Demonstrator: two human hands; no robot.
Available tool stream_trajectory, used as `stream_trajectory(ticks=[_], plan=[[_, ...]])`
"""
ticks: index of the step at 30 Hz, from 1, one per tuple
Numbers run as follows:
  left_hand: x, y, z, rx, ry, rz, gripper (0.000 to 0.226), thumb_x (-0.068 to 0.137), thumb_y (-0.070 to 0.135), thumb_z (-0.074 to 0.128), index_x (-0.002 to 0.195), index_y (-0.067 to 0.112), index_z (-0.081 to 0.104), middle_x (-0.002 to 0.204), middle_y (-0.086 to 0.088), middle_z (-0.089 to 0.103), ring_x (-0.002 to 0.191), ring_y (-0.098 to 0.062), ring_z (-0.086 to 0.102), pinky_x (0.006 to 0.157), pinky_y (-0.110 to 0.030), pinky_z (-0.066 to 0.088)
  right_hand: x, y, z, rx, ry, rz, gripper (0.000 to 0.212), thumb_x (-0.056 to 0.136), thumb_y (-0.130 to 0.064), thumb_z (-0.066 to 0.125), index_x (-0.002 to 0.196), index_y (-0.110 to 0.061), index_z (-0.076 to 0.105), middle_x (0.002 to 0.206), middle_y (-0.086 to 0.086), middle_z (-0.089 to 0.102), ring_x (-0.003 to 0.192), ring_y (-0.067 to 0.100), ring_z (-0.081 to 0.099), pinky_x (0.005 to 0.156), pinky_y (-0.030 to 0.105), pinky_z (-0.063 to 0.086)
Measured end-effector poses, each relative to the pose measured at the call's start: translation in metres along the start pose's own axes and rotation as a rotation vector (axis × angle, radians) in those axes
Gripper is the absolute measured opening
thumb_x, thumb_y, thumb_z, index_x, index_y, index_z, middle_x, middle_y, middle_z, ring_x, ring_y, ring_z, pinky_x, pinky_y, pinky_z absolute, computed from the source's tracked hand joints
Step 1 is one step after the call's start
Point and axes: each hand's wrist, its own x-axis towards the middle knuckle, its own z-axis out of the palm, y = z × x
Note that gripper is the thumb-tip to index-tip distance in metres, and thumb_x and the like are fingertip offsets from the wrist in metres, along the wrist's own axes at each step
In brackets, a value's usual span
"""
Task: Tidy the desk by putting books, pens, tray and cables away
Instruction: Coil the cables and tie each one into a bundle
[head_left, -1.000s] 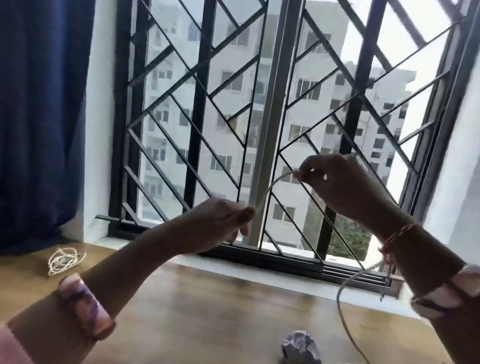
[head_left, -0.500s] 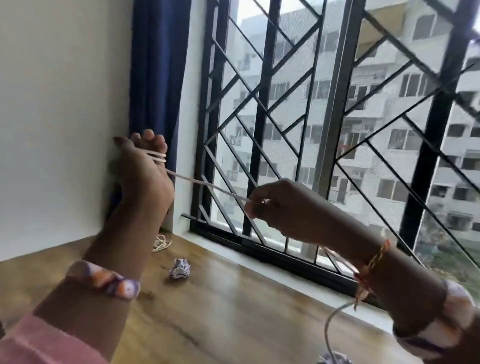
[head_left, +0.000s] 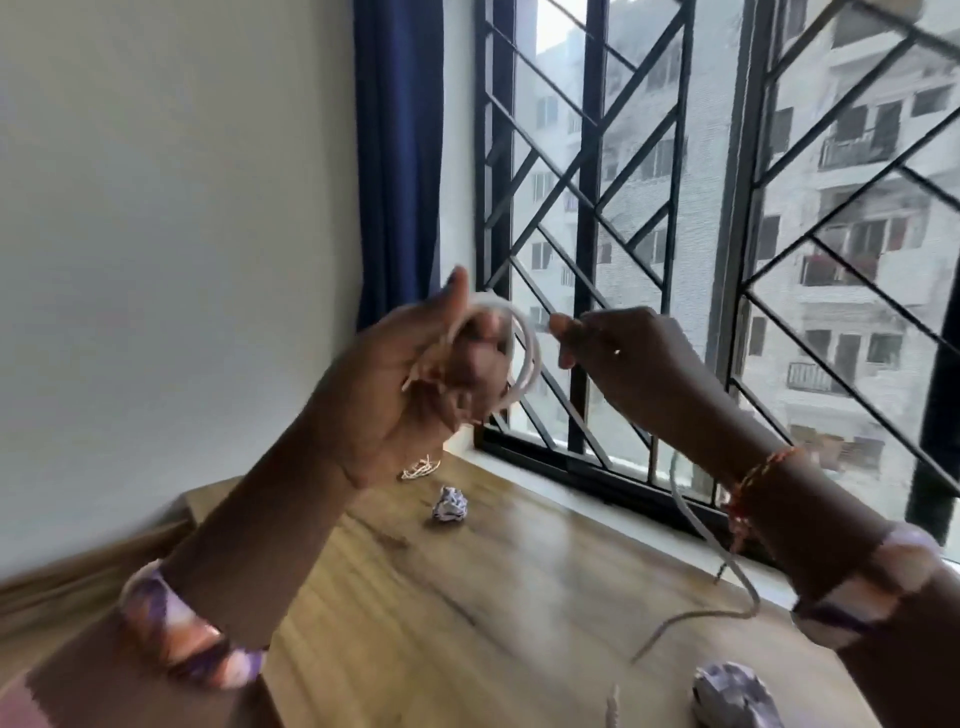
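A thin white cable (head_left: 529, 358) is looped in coils around the fingers of my left hand (head_left: 415, 384), which is raised above the wooden desk (head_left: 467, 597) and grips the coils. My right hand (head_left: 618, 358) pinches the same cable just right of the coils. The loose tail (head_left: 696, 525) hangs below my right wrist and trails onto the desk. A second white cable (head_left: 420, 469), bundled up, lies at the desk's far corner by the window.
Two crumpled paper balls lie on the desk, one (head_left: 450, 504) near the far corner, one (head_left: 732, 696) at the near right. A barred window (head_left: 587, 260) runs along the far edge; a blue curtain (head_left: 397, 156) and white wall stand at left.
The stretch of cable between my hands has shortened into coils on my left hand. My right hand has moved in close to the left. The view has swung left.
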Motion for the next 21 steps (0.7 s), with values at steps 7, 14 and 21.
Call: stream_trajectory(ticks=[7, 14, 21], plan=[[0.035, -0.004, -0.046, 0.546, 0.938, 0.666, 0.036, 0.1, 0.023, 0.034, 0.072, 0.01, 0.053, 0.047, 0.008, 0.056, 0.041, -0.001, 0.05, 0.051, -0.013, 0.042, -0.039, -0.016, 0.002, -0.076, -0.461, -0.176, 0.023, 0.089, -0.027, 0.056, 0.066, -0.032, 0.052, 0.059, -0.006, 0.055, 0.053, 0.004, 0.049, 0.056, 0.025, 0.044], [0.014, -0.041, -0.063, 1.078, 0.061, -0.234, 0.057, 0.088, 0.049, 0.035, 0.076, -0.001, 0.059, 0.051, -0.006, 0.057, 0.043, -0.01, 0.049, 0.051, -0.021, 0.042, -0.014, 0.005, -0.028, -0.199, -0.109, -0.153, 0.011, 0.09, -0.035, 0.056, 0.09, -0.031, 0.066, 0.066, 0.0, 0.065, 0.056, 0.017, 0.06, 0.057, 0.033, 0.048], [0.055, -0.046, -0.054, -0.235, -0.12, -0.125, 0.03, 0.083, 0.036, 0.044, 0.076, 0.008, 0.055, 0.043, 0.005, 0.054, 0.04, -0.003, 0.05, 0.04, -0.013, 0.044, 0.007, 0.031, 0.023, 0.214, -0.297, 0.298, 0.022, 0.094, -0.018, 0.052, 0.075, -0.02, 0.064, 0.05, -0.002, 0.049, 0.031, -0.001, 0.035, 0.034, 0.012, 0.024]])
